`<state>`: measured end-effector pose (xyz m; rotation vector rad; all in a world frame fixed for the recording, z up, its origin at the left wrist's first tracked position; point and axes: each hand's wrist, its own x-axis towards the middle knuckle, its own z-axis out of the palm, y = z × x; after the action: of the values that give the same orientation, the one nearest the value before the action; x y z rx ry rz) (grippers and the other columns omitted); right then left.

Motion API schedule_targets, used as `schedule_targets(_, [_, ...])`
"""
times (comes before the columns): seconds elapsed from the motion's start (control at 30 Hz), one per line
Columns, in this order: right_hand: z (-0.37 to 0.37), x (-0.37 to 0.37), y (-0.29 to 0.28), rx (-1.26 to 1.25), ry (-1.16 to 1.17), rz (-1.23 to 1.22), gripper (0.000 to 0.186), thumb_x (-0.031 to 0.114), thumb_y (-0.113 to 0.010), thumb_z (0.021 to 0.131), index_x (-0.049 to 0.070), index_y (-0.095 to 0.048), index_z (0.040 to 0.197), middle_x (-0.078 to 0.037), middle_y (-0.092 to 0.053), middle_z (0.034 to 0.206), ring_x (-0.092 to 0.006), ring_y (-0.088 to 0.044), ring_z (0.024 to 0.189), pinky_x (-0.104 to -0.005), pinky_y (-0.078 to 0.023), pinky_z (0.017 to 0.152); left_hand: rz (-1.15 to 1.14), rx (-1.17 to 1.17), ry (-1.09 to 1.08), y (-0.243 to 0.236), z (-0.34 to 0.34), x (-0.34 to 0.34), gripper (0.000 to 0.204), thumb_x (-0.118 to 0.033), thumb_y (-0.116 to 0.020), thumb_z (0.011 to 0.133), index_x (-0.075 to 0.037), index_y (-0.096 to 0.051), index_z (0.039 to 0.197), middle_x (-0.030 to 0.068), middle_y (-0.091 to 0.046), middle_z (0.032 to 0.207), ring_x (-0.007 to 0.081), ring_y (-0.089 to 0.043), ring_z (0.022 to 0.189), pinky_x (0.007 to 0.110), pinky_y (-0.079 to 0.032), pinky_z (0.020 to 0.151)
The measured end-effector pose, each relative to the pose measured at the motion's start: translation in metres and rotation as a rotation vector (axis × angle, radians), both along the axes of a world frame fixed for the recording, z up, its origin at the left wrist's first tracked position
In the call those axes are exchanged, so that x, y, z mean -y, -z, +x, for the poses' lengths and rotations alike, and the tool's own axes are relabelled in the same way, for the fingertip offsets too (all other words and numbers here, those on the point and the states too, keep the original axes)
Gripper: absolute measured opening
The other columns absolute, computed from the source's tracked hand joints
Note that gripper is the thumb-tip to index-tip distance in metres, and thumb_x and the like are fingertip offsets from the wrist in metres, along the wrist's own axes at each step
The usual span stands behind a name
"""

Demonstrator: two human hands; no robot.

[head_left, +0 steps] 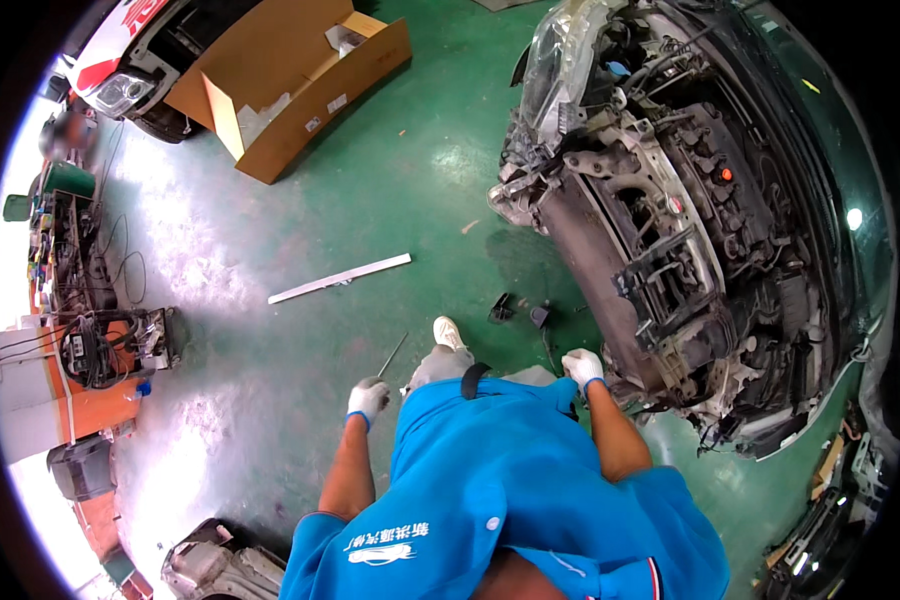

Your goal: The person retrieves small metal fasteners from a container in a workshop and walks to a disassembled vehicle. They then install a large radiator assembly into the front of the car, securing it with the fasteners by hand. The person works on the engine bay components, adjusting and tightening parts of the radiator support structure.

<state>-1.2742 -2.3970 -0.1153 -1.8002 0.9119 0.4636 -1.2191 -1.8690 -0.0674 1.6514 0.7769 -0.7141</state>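
My left hand (368,398), in a white work glove, is closed around one end of a thin metal rod (393,354). The rod slants up and away over the floor; whatever part lies inside the fist is hidden. On the other side of my body, my right hand (581,368), also gloved, has its fingers curled in beside the stripped front of a car (660,230). Whether anything is inside those fingers does not show. The car's bumper is off, baring the radiator (600,270) and the engine bay (715,170).
Small black parts (502,308) lie on the green floor (450,225) ahead of my shoe (449,332). Farther left lies a long white strip (340,278). A large open cardboard box (300,90) stands near another car (122,92). Cluttered equipment (100,345) lines the left side.
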Motion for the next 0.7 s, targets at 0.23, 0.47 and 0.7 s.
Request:
schedule_targets(0.23, [0.129, -0.029, -0.012, 0.073, -0.128, -0.180, 0.041, 0.034, -0.068, 0.083, 0.001, -0.073, 0.106, -0.021, -0.073, 0.100, -0.0361, -0.070, 0.096, -0.0437, -0.054, 0.085, 0.027, 0.007, -0.173, -0.007, 0.073, -0.078, 0.045, -0.019, -0.069, 0.090, -0.001, -0.059, 0.130, 0.0123, -0.070, 0.095, 0.0214, -0.067, 0.072, 0.035, -0.055, 0.063])
schedule_targets(0.47, [0.203, -0.053, -0.028, 0.081, -0.289, -0.342, 0.036, 0.025, -0.071, 0.084, 0.001, -0.072, 0.112, -0.018, -0.074, 0.105, -0.0288, -0.072, 0.090, -0.0394, -0.056, 0.080, -0.026, -0.095, -0.190, 0.017, 0.076, -0.073, 0.038, -0.017, -0.070, 0.088, 0.003, -0.064, 0.119, 0.0092, -0.068, 0.085, 0.0173, -0.063, 0.061, 0.032, -0.050, 0.053])
schedule_targets(0.7, [0.263, -0.055, 0.009, -0.170, -0.328, -0.205, 0.035, 0.028, -0.067, 0.078, 0.000, -0.075, 0.096, -0.020, -0.073, 0.088, -0.0303, -0.071, 0.080, -0.0412, -0.056, 0.074, -0.033, -0.180, -0.170, -0.002, 0.132, -0.051, 0.033, -0.015, -0.068, 0.090, 0.003, -0.064, 0.118, 0.0120, -0.069, 0.087, 0.0199, -0.066, 0.066, 0.034, -0.055, 0.060])
